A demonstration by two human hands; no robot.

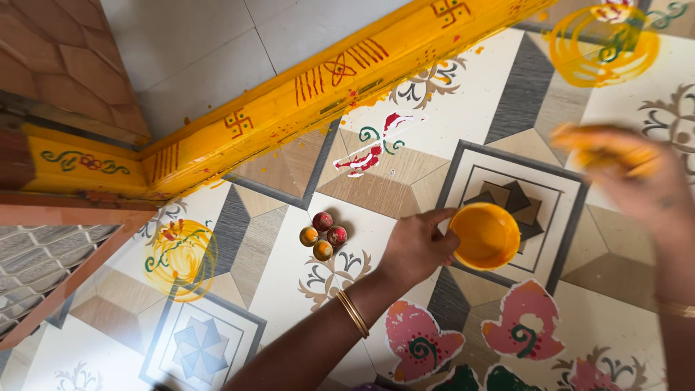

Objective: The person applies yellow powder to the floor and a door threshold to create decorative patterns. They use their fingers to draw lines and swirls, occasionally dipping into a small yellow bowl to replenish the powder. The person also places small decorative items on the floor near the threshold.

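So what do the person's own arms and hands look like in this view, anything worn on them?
Both forearms are bare, with no sleeves in view. The left hand has thin gold-coloured metal bangles stacked at the wrist. The right hand is motion-blurred, its fingers coated in yellow-orange paste, and a gold-coloured bangle sits on that wrist too. No gloves or watch show; rings cannot be made out.

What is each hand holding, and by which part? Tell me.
The left hand holds a small yellow bowl by its near rim, fingers curled at the edge. The right hand is blurred and smeared yellow; whether it holds anything cannot be told.
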